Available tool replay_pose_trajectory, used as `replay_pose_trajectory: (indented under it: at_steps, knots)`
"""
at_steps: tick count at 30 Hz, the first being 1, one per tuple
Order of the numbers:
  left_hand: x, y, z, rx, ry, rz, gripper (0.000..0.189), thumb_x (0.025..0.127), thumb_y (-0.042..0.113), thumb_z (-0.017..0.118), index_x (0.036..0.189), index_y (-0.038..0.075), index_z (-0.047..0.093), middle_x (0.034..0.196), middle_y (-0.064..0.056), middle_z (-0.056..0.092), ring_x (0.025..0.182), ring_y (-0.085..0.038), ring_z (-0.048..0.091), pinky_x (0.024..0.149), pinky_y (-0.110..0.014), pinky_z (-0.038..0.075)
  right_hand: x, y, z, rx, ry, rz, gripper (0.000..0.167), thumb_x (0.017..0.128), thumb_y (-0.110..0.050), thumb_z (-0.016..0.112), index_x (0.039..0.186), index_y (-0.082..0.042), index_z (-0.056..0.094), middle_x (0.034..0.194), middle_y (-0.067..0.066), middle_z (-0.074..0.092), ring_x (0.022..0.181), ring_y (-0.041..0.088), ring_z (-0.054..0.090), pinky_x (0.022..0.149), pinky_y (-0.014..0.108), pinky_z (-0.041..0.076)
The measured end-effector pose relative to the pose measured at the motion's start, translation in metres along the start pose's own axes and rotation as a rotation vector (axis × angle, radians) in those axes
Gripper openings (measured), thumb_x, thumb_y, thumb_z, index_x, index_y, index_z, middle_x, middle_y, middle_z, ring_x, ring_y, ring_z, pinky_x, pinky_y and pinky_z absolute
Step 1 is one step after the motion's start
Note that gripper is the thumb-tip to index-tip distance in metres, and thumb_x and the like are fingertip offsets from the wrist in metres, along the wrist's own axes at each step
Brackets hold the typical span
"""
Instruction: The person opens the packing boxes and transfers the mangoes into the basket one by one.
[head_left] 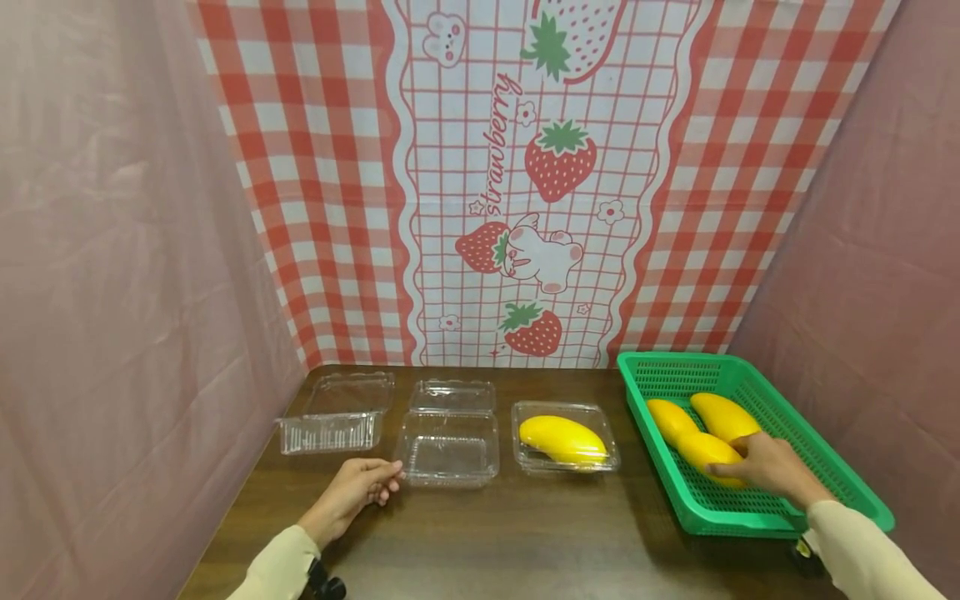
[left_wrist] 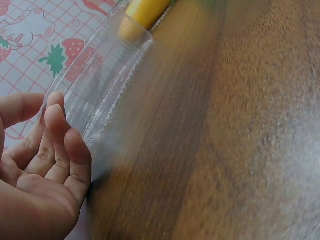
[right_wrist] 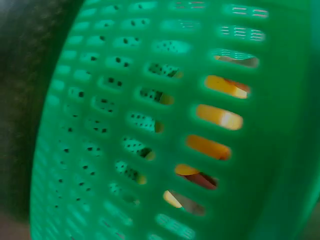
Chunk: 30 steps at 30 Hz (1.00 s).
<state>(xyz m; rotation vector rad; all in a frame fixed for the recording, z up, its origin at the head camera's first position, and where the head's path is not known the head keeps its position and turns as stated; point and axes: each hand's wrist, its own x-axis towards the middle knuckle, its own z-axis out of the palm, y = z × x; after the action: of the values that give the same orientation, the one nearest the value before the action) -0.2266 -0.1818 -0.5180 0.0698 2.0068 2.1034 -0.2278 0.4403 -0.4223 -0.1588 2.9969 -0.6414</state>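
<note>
My left hand (head_left: pixel 351 493) pinches the near left corner of an open clear plastic clamshell container (head_left: pixel 450 457) between thumb and forefinger. The left wrist view shows the thumb and fingertips at the rim of that container (left_wrist: pixel 102 82), the other fingers loosely curled. On the right, my right hand (head_left: pixel 776 468) reaches into a green basket (head_left: pixel 720 523) and grips the nearest yellow mango (head_left: pixel 699 452), thumb on its near side. Two more mangoes (head_left: pixel 723 417) lie beside it. From the right wrist, the basket wall (right_wrist: pixel 280 150) hides the hand and most of the fruit.
A closed clear container with a mango (head_left: pixel 562 437) inside stands between the open container and the basket. Farther left sits another open clear container (head_left: pixel 330 433). Pink curtains (head_left: pixel 112 292) hang on both sides, and a strawberry-print cloth (head_left: pixel 480 175) covers the back.
</note>
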Motion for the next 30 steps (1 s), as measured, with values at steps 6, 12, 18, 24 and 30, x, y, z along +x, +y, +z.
replay_pose_trajectory:
  at_steps: [6,12,18,24,30]
  knots:
    - [0.000,0.000,0.000,-0.008,-0.002,-0.001,0.027,0.100,0.015,0.067,0.103,-0.012,0.067,0.077,-0.002,0.067,0.063,-0.008,0.055,0.061,-0.022,0.051,-0.001,0.005,0.005,0.005,-0.011,0.018,0.054,0.090,-0.043,0.078,0.106,0.007,0.070,0.073,0.003,0.055,0.068,0.019,0.049,0.057,0.031,0.040]
    - [-0.001,0.001,-0.001,-0.012,-0.009,0.000,0.028,0.101,0.016,0.066,0.104,-0.012,0.068,0.079,-0.002,0.068,0.065,-0.007,0.056,0.061,-0.022,0.051,-0.001,0.010,0.012,0.014,-0.022,0.004,0.042,0.090,-0.039,0.079,0.098,0.001,0.072,0.071,0.002,0.054,0.066,0.018,0.048,0.057,0.030,0.039]
    - [-0.002,0.003,0.000,-0.032,-0.017,-0.004,0.025,0.101,0.016,0.066,0.100,-0.009,0.069,0.079,-0.001,0.068,0.065,-0.007,0.056,0.062,-0.022,0.050,-0.001,0.015,0.018,0.007,-0.029,0.003,0.034,0.087,-0.040,0.081,0.087,-0.007,0.069,0.066,0.000,0.050,0.064,0.017,0.045,0.056,0.029,0.037]
    - [-0.003,0.001,-0.001,-0.024,-0.011,-0.011,0.023,0.101,0.017,0.065,0.098,-0.005,0.071,0.079,-0.002,0.068,0.066,-0.008,0.056,0.062,-0.023,0.050,0.000,0.018,0.022,0.019,-0.061,0.029,0.034,0.085,-0.040,0.082,0.081,-0.010,0.067,0.063,-0.001,0.048,0.061,0.015,0.044,0.056,0.028,0.036]
    - [-0.003,0.001,0.000,-0.025,-0.003,-0.017,0.026,0.101,0.019,0.066,0.101,-0.007,0.070,0.080,-0.002,0.068,0.066,-0.009,0.056,0.062,-0.023,0.051,0.000,0.017,0.021,0.027,-0.091,0.039,0.033,0.088,-0.037,0.080,0.078,-0.009,0.064,0.062,-0.001,0.045,0.060,0.015,0.042,0.057,0.029,0.036]
